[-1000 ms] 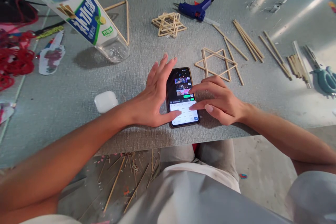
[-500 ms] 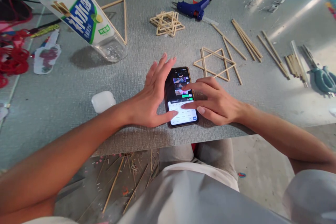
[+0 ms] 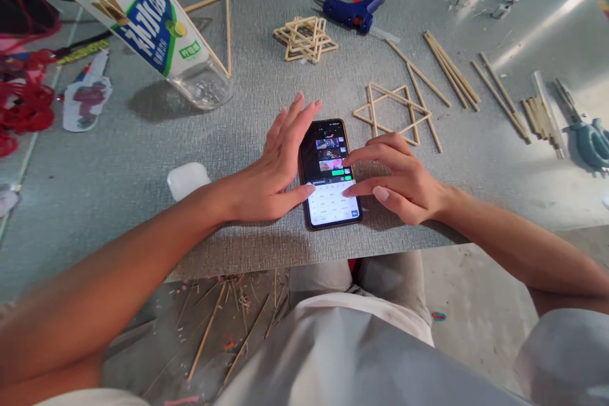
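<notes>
A smartphone (image 3: 330,196) lies face up near the table's front edge, its screen lit with a chat and a keyboard. Along its left side rests my left hand (image 3: 278,168), fingers stretched out and the thumb over the left part of the keyboard. My right hand (image 3: 399,177) is at the phone's right edge, fingers apart, with fingertips over the keyboard and chat; whether they touch the glass I cannot tell. Just beyond the right hand lies a flat six-pointed star of thin sticks (image 3: 392,111). A white earbud case (image 3: 188,179) sits left of my left wrist.
A plastic bottle (image 3: 157,32) stands at the left. Farther back are a layered stick star (image 3: 306,39) and a blue glue gun (image 3: 354,13). Loose sticks (image 3: 451,70) and scissors (image 3: 587,139) lie on the right. Red cord (image 3: 28,95) is heaped far left.
My right hand has shifted slightly right, its fingertips pulling back toward the phone's right edge. My left thumb has moved up and left on the keyboard. The phone stays on the table.
</notes>
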The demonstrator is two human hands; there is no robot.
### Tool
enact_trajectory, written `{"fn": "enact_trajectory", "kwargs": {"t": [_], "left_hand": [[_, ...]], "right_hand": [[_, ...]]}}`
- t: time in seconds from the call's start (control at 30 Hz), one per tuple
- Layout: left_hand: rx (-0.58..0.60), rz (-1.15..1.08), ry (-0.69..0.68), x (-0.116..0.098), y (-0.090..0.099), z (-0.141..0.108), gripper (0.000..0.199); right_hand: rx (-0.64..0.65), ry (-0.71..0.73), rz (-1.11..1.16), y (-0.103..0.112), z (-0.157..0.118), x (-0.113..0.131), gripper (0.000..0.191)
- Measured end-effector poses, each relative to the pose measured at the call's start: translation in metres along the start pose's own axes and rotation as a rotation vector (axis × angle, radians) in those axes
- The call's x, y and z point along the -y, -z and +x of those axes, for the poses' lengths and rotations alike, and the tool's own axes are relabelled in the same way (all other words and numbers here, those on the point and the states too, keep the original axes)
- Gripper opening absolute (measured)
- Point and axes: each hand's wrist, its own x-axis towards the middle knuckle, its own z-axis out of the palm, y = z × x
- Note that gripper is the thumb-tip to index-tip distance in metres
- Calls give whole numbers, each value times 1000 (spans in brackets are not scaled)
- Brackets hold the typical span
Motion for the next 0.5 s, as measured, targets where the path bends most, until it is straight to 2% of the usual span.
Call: {"fn": "enact_trajectory", "kwargs": {"t": [0.17,0.33,0.5], "left_hand": [[2,-37,-29,1,2,0,109],[35,-148,-24,1,13,-1,113],[54,-152,-14,4,18,-1,116]], "right_hand": [[58,38,-12,-4,1,2,47],[121,58,0,-7,1,2,49],[90,66,18,-3,1,2,47]]}}
